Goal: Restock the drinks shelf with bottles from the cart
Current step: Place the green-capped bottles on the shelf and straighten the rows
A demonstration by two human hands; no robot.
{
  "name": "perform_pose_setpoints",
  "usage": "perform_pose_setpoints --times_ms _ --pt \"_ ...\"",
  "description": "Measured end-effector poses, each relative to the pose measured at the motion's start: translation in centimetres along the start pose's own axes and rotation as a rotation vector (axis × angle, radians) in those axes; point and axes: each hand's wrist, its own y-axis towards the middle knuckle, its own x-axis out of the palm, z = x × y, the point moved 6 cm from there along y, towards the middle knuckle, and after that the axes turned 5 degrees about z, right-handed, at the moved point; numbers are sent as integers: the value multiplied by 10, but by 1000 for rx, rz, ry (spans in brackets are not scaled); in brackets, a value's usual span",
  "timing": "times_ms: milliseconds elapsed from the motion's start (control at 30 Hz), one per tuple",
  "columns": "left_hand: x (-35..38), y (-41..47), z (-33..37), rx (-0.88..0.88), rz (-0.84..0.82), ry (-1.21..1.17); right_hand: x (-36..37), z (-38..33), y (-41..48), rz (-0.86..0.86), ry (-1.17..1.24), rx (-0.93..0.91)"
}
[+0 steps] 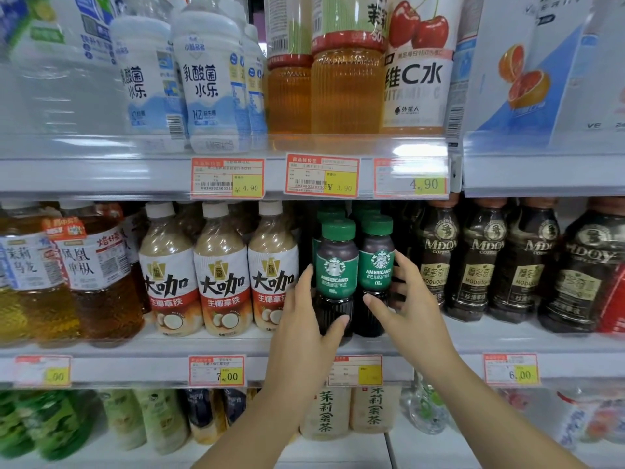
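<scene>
Supermarket shelves of drinks fill the view, and both arms reach up from below to the middle shelf (pixel 236 345). Two green-capped coffee bottles stand upright side by side near its front edge, between milk coffee bottles (pixel 221 272) and dark coffee bottles (pixel 480 258). The left hand (pixel 304 319) grips the left coffee bottle (pixel 334 265), fingers up its left side and thumb across its lower front. The right hand (pixel 411 299) grips the right coffee bottle (pixel 377 262), fingers curled round its right side, thumb on its lower front.
</scene>
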Motion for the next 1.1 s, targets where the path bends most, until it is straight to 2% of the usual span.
perform_pose_setpoints --times_ms 233,467,700,1100 --pt "4 2 0 29 -28 23 1 1 0 -1 17 -5" --pt "14 14 -3 -30 -99 -5 2 2 0 -3 0 -4" --pt "20 26 -6 -110 -278 -143 8 3 9 -179 4 68" --pt "19 29 -5 -119 -267 -158 13 4 13 -156 -20 90"
